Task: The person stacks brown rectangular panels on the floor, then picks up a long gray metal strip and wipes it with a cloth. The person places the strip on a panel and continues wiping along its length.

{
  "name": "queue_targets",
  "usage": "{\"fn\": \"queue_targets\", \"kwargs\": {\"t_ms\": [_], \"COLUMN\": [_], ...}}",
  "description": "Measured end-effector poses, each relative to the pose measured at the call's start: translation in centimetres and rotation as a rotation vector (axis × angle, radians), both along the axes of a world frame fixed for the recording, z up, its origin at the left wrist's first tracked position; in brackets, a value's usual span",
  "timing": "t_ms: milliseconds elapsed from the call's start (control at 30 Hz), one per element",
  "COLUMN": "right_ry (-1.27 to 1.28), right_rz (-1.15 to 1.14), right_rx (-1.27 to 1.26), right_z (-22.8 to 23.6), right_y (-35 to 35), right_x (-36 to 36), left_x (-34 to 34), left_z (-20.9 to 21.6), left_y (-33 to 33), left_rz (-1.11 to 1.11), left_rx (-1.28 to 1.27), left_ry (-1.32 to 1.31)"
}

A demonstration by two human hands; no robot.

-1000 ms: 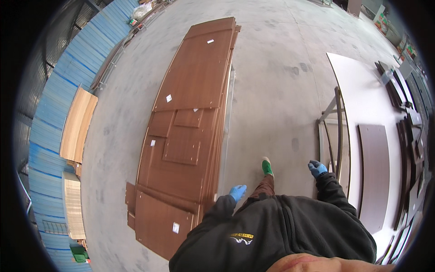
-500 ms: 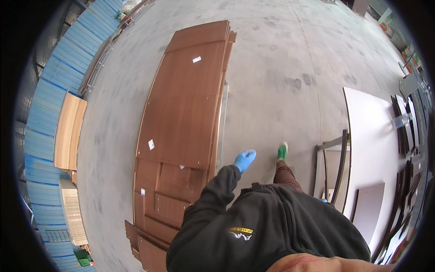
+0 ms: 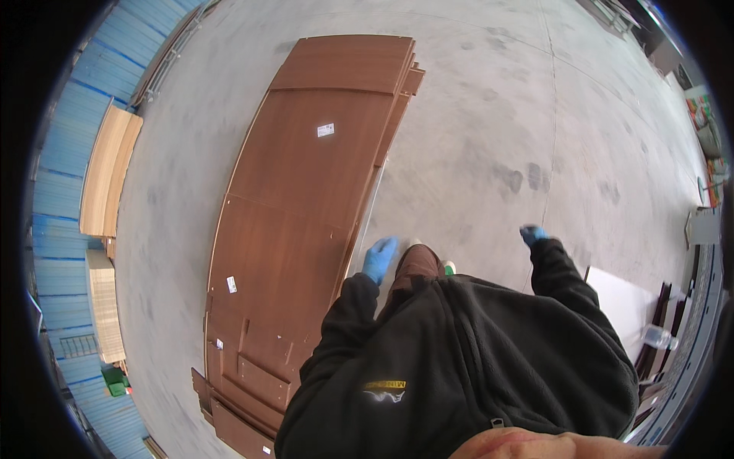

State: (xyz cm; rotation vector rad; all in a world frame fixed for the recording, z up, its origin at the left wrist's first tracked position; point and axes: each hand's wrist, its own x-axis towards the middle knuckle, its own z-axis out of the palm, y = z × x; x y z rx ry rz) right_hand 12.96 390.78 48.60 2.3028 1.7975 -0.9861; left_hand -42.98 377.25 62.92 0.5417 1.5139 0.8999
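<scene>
Head view, looking down: the person stands on a grey concrete floor (image 3: 489,130) beside a long stack of flat reddish-brown wood-laminate panels (image 3: 306,191), which runs from 12 o'clock down to 7 o'clock. The left hand (image 3: 379,258), in a blue glove, hangs loosely open and empty just beside the stack's right edge, not touching it. The right hand (image 3: 533,233), also blue-gloved, swings free at 3 o'clock; its degree of closure cannot be told, and nothing shows in it. A green-toed shoe (image 3: 448,267) sits close to the stack's edge.

Risk, as judged: the uneven panel ends protruding at 12 o'clock and 7 o'clock could catch a foot or shin. Smaller loose pieces at 7 o'clock may slide if stepped on.
</scene>
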Motion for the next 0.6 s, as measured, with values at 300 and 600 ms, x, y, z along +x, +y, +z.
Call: {"fn": "queue_targets", "kwargs": {"t_ms": [300, 600], "right_ry": [0.243, 0.293], "right_rz": [0.151, 0.359], "right_rx": [0.044, 0.247], "right_z": [9.9, 15.1], "right_y": [30.5, 52.4], "right_x": [-18.8, -31.8], "left_x": [-5.5, -8.7], "left_z": [0.4, 3.6], "left_y": [22.1, 42.9], "left_rz": [0.226, 0.269], "left_rx": [-0.024, 0.004], "left_ry": [-0.222, -0.275]}}
